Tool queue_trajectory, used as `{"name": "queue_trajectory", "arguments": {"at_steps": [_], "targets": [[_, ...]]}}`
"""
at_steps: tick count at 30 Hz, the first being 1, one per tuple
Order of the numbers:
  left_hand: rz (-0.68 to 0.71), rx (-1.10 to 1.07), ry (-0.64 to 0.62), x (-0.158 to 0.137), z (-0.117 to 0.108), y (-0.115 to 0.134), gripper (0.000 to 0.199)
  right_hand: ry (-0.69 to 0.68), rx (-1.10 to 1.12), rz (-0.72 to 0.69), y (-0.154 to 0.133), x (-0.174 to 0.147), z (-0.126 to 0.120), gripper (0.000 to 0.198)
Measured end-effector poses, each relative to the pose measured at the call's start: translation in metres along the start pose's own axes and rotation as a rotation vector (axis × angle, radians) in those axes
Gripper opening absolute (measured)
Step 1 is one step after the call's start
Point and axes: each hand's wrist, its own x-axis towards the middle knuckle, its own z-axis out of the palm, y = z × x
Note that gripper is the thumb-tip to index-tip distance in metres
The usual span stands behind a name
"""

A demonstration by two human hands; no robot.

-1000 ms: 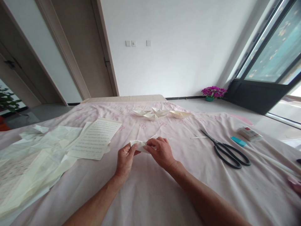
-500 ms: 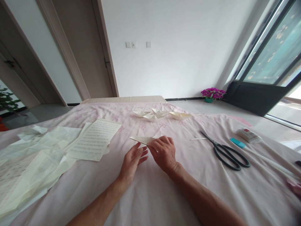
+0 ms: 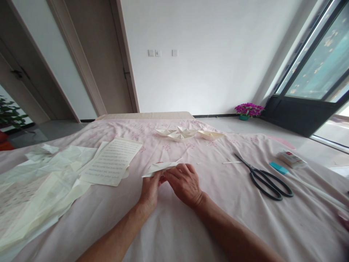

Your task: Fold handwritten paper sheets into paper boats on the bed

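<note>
- Left hand (image 3: 149,190) and right hand (image 3: 184,182): grips closed on the folded paper (image 3: 157,167), above the cloth (image 3: 174,236), short of the paper boats (image 3: 180,135) near the cloth's far edge.
- Risk: uneven pulling could tear a crease; a slack grip could let folds open.

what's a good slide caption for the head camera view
Left hand and right hand hold a folded paper above a floral cloth, paper boats beyond, scissors at right.
</note>
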Motion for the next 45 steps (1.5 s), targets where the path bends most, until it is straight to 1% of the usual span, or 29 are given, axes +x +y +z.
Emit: {"name": "queue_trajectory", "arguments": {"at_steps": [2,4,6,8,10,14,17,19,22,24,25,27,28,29,31,33,35,38,41,45], "targets": [[0.042,0.053,0.073,0.003,-0.002,0.000,0.041,0.016,0.014,0.001,-0.002,0.000,-0.002,0.016],[0.044,0.097,0.107,0.005,-0.005,0.000,0.039,0.061,0.001,0.059,-0.004,0.001,-0.004,0.015],[0.033,0.099,0.076,0.004,-0.006,0.000,0.038,0.101,-0.025,0.154,-0.003,0.003,-0.005,0.019],[0.020,0.078,0.019,0.001,-0.005,0.000,0.038,0.108,-0.041,0.207,0.001,0.005,-0.004,0.026],[-0.002,0.062,-0.008,-0.003,-0.004,0.000,0.039,0.093,-0.046,0.180,0.007,0.006,-0.001,0.026],[-0.051,0.007,-0.014,-0.004,-0.004,0.000,0.038,0.031,-0.057,0.067,0.015,0.002,0.003,0.030],[-0.083,-0.038,-0.007,-0.001,-0.008,0.001,0.034,-0.015,-0.020,0.060,0.013,0.000,0.000,0.034],[-0.088,-0.041,-0.002,0.001,-0.011,0.002,0.033,-0.023,0.068,0.058,0.010,0.000,-0.005,0.037],[-0.080,-0.025,-0.022,0.003,-0.013,0.005,0.035,-0.005,0.311,0.049,0.007,0.000,-0.012,0.034],[-0.071,-0.031,-0.034,0.004,-0.013,0.006,0.037,0.035,0.509,0.111,0.007,0.001,-0.013,0.028],[-0.070,-0.039,-0.037,0.005,-0.014,0.006,0.038,0.073,0.593,0.182,0.008,0.001,-0.013,0.029],[-0.070,-0.060,-0.038,0.006,-0.015,0.006,0.040,0.156,0.714,0.383,0.010,0.003,-0.008,0.034],[-0.069,-0.071,-0.039,0.007,-0.015,0.006,0.041,0.172,0.759,0.485,0.012,0.003,-0.005,0.036],[-0.068,-0.082,-0.044,0.008,-0.015,0.005,0.041,0.159,0.799,0.570,0.013,0.004,-0.002,0.038],[-0.059,-0.098,-0.053,0.009,-0.016,0.003,0.040,0.061,0.876,0.664,0.015,0.004,0.003,0.042],[-0.047,-0.099,-0.058,0.010,-0.017,0.002,0.039,-0.036,0.923,0.687,0.016,0.004,0.006,0.045],[-0.037,-0.088,-0.051,0.010,-0.017,0.001,0.040,-0.072,0.928,0.687,0.015,0.004,0.007,0.045],[-0.045,-0.070,-0.026,0.009,-0.017,0.002,0.043,-0.075,0.948,0.678,0.014,0.004,0.009,0.039],[-0.081,-0.068,-0.010,0.009,-0.016,0.004,0.041,-0.069,0.982,0.671,0.015,0.003,0.012,0.035],[-0.132,-0.094,-0.038,0.008,-0.015,0.005,0.042,-0.036,0.949,0.699,0.018,0.001,0.016,0.034]]}}
